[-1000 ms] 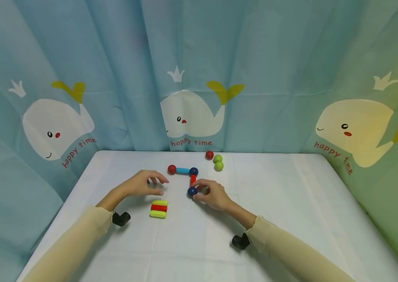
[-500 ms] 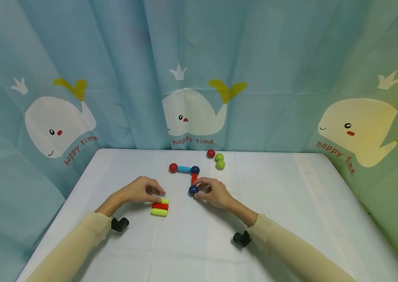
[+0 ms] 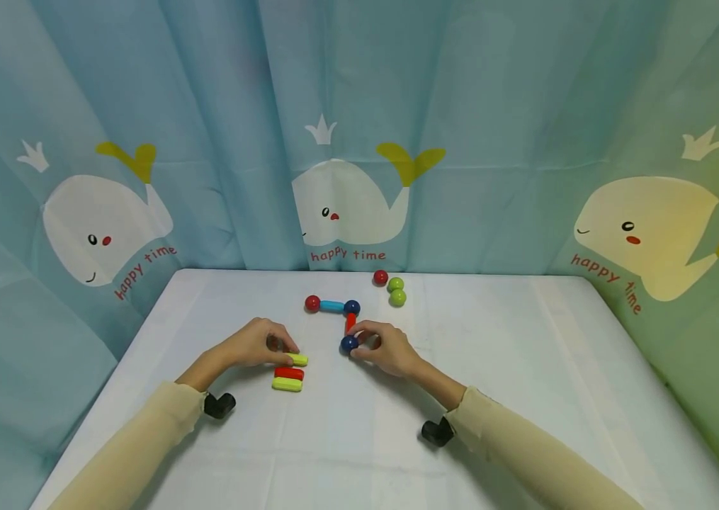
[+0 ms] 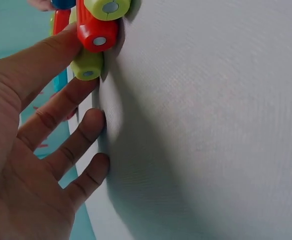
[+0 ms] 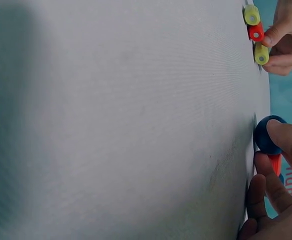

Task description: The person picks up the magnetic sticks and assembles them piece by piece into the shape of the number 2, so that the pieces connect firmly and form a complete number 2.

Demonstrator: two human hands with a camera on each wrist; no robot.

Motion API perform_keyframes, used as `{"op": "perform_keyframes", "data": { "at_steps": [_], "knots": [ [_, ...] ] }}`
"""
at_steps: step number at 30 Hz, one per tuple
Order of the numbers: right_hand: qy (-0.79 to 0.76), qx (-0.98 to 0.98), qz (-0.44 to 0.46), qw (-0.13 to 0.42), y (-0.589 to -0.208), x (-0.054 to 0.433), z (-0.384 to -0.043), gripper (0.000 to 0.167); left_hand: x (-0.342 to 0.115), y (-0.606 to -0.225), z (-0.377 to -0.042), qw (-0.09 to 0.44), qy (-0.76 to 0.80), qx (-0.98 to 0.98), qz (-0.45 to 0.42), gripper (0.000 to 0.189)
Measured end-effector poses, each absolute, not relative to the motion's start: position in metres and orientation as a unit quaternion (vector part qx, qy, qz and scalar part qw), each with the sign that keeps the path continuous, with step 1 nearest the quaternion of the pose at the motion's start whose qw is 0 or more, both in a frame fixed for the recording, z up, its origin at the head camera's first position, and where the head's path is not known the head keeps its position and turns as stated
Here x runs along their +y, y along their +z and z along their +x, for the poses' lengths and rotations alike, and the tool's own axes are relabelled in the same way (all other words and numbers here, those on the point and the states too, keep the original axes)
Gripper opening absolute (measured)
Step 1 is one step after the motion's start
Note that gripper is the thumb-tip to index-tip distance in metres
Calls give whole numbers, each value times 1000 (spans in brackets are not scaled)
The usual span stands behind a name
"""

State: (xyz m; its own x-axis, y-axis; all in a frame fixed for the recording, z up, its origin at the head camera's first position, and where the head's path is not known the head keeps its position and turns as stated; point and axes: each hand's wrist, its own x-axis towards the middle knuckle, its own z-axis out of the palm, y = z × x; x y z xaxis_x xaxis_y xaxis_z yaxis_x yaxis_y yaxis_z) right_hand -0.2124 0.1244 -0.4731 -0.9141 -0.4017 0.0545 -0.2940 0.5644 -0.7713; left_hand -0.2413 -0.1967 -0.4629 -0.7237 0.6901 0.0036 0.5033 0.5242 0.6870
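My left hand pinches the far yellow-green magnetic rod between thumb and index finger; its other fingers are spread in the left wrist view. Just nearer lie a red rod and a second yellow-green rod, side by side. Silvery discs show on the rod ends in the left wrist view. My right hand holds a dark blue ball by thumb and fingers. From this ball a red rod runs to another dark blue ball, then a light blue rod reaches a red ball.
Behind the joined pieces, a loose red ball and two green balls sit near the back edge of the white table. A blue curtain with whale prints hangs behind it.
My left hand has come down to the rods, pinched the far yellow-green one and shifted it slightly away from the red rod. My right hand stays at the blue ball.
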Motion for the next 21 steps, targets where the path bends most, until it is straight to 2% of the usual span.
{"op": "perform_keyframes", "data": {
  "at_steps": [21],
  "knots": [
    [-418,881,-215,52,-473,126,-216,31,-189,-464,-249,149,339,864,341,13]
  ]
}}
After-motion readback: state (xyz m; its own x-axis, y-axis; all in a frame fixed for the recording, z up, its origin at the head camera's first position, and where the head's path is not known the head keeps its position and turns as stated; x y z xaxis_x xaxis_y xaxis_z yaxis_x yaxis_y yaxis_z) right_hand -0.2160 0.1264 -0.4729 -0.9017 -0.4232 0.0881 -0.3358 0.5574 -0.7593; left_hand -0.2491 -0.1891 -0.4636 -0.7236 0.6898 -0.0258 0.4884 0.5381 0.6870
